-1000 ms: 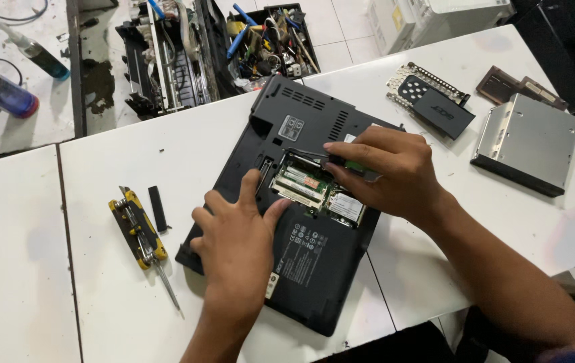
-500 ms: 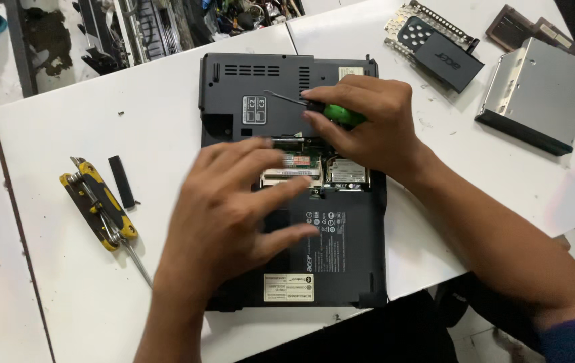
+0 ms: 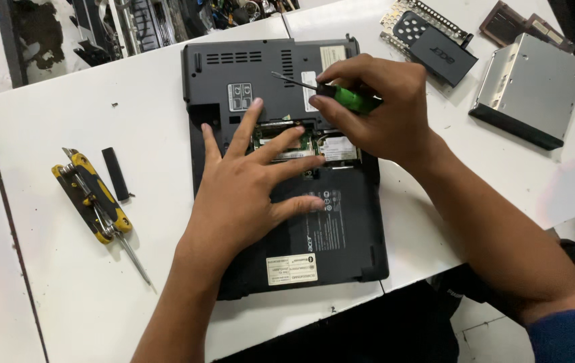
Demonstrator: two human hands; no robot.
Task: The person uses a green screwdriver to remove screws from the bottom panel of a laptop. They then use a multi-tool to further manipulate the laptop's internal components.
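A dark grey laptop [image 3: 341, 235] lies upside down on the white table [image 3: 59, 282], its memory bay open with green boards [image 3: 280, 138] showing. My left hand [image 3: 254, 181] lies flat on the laptop's underside, fingers spread over the open bay. My right hand [image 3: 381, 111] hovers just above the bay's right side and grips a green-handled screwdriver [image 3: 348, 97], whose thin shaft points left over the laptop's upper part.
A yellow and black multi-bit tool [image 3: 92, 195] and a small black cover strip [image 3: 115, 173] lie left of the laptop. A silver optical drive [image 3: 529, 91], a drive caddy with a black cover [image 3: 435, 40] and a brown part [image 3: 502, 23] sit at the right. Dismantled electronics [image 3: 139, 27] crowd the far edge.
The view has settled with the laptop square to me. My left hand has spread flat on the base. My right hand has lifted the screwdriver, its shaft now pointing left.
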